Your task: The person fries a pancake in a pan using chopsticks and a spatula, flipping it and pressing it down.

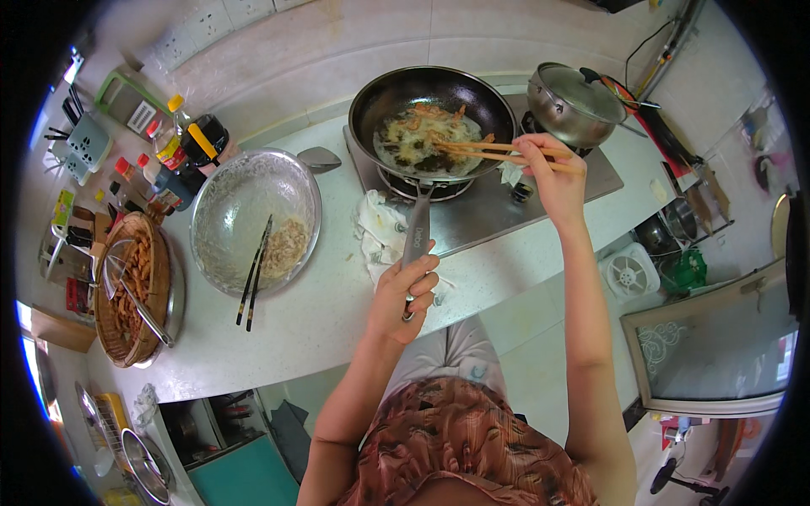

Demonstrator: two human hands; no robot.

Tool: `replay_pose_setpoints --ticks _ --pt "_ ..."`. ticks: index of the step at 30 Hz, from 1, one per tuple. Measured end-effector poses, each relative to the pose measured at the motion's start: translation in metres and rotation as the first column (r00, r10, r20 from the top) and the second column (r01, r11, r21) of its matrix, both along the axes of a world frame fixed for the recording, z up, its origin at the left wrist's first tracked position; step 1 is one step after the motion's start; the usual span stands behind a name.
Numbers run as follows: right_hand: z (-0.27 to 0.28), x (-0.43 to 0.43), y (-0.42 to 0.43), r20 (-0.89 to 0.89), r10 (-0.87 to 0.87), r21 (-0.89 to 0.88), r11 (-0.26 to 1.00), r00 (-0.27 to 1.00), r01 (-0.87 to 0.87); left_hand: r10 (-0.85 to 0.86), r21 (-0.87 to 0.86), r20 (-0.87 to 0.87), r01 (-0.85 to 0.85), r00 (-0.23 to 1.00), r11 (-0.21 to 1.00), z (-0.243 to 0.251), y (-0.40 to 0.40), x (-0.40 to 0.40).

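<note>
My left hand (405,292) grips the grey handle (416,234) of a dark wok (487,101), which sits on the left burner of a gas stove (500,218). Inside the wok, battered strips (436,117) lie in bubbling oil (421,142). Long wooden chopsticks (500,152) are held in my right hand (554,174), over the wok's right rim. Their tips reach into the oil near the strips; whether they pinch one I cannot tell. A crumpled white cloth (380,224) lies beside the handle.
Left on the counter stands a steel bowl (221,215) with batter-coated pieces (286,248) and black chopsticks (254,278). Further left, a wicker basket (104,329) holds fried strips (136,284) and a strainer (142,303). Sauce bottles (168,152) line the wall. A lidded pot (563,104) occupies the right burner.
</note>
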State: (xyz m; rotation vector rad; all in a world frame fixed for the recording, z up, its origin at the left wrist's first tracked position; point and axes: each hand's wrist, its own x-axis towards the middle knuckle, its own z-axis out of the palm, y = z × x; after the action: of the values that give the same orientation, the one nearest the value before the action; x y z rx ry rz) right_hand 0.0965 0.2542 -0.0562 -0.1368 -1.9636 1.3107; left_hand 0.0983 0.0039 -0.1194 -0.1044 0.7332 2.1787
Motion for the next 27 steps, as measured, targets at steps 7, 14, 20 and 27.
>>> replay_pose_setpoints --ticks 7,14,20,27 --pt "-0.013 -0.044 -0.006 0.016 0.011 0.017 1.000 1.000 -0.011 -0.002 0.029 0.005 0.002 1.000 1.000 -0.003 0.003 0.000" --pt "-0.016 -0.058 -0.009 -0.168 -0.043 -0.135 0.991 0.985 0.021 0.000 0.057 -0.010 0.000 1.000 0.998 -0.004 0.001 0.000" --pt "-0.036 -0.065 -0.005 -0.082 0.011 0.039 0.999 0.997 -0.008 -0.019 0.074 0.006 0.018 1.000 0.997 -0.006 0.003 -0.001" --pt "0.000 -0.049 -0.011 -0.052 -0.007 -0.092 0.996 0.999 0.003 -0.004 0.069 0.009 0.004 1.000 0.998 -0.008 0.000 -0.001"
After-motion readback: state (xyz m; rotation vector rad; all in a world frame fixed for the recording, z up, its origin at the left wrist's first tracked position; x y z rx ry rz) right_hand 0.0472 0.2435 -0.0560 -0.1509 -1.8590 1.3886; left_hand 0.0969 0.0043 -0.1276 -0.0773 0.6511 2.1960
